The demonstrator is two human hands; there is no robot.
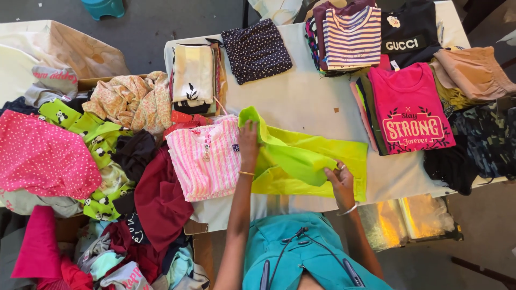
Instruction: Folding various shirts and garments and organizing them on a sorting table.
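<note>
Fingers of my left hand are closed flat over the far-left edge of the neon yellow-green garment, while my right hand pinches a folded flap near its middle — both have cloth in hold. Garment lies spread on the white table, touching the pink striped top on its left; folded stacks sit far and right, including a magenta printed shirt. Risk, as I judge it — the pinched flap slipping and the fold skewing, or cloth dragging the pink top askew.
</note>
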